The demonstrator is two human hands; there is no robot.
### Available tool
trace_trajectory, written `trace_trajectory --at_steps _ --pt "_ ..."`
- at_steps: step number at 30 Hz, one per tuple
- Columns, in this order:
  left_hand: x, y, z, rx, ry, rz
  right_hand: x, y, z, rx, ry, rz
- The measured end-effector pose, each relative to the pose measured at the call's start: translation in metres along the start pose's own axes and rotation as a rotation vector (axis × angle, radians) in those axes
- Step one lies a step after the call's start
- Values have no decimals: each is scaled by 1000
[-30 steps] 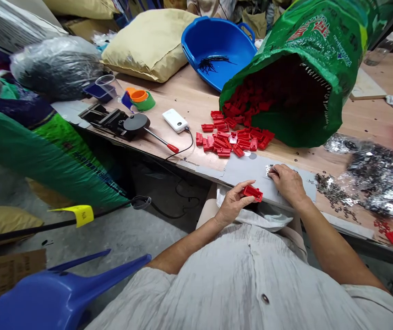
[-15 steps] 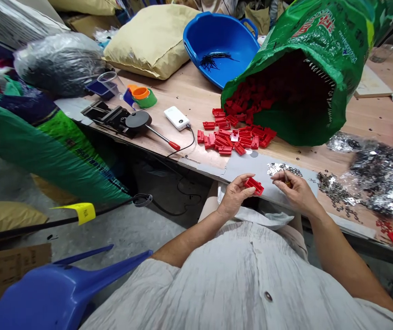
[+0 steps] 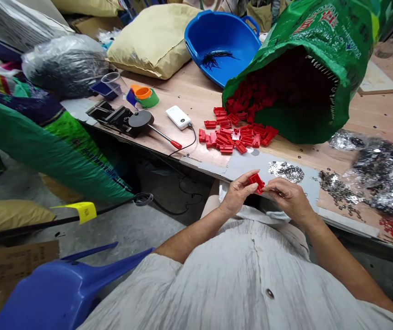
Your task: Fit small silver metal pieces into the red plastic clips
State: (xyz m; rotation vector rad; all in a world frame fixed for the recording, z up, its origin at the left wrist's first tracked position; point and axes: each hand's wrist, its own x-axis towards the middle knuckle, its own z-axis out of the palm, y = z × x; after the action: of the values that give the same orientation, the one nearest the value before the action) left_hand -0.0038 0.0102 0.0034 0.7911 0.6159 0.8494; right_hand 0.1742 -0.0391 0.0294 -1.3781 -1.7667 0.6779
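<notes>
My left hand (image 3: 235, 198) is closed on a small red plastic housing (image 3: 257, 182), pinched between thumb and fingers above the table's front edge. The housing is tilted, its hollow side partly showing. My right hand (image 3: 293, 200) has its thumb and fingers pressed together at the housing's right side; what they hold is hidden or too small to name. Just beyond my hands lies a pile of small shiny metal pieces (image 3: 286, 171) on a grey sheet (image 3: 242, 161). Farther back, several more red housings (image 3: 226, 141) lie loose before a green sack (image 3: 315, 130).
Left on the table are a black lever device (image 3: 140, 119), a white power bank (image 3: 178, 117) with a cable, and nested coloured cups (image 3: 144, 95). Behind stand a blue basin (image 3: 201, 41) and a beige sack (image 3: 148, 41). Bagged metal parts (image 3: 385, 174) lie right; a blue chair (image 3: 52, 293) stands lower left.
My right hand has moved left from the metal pile to the red housing. My left hand keeps hold of the housing, which has turned more upright. The view has shifted slightly.
</notes>
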Motion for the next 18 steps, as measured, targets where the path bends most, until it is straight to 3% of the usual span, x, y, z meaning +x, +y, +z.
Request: trace_trajectory --at_steps 7,13,18 --pt "1 -5 -5 37 -51 3 -3 4 -3 74 -97 46" --pt "0 -8 -7 116 -68 10 -12 11 -4 111 -56 209" --pt "8 -5 -14 392 -110 164 -15 20 -4 -24 -59 185"
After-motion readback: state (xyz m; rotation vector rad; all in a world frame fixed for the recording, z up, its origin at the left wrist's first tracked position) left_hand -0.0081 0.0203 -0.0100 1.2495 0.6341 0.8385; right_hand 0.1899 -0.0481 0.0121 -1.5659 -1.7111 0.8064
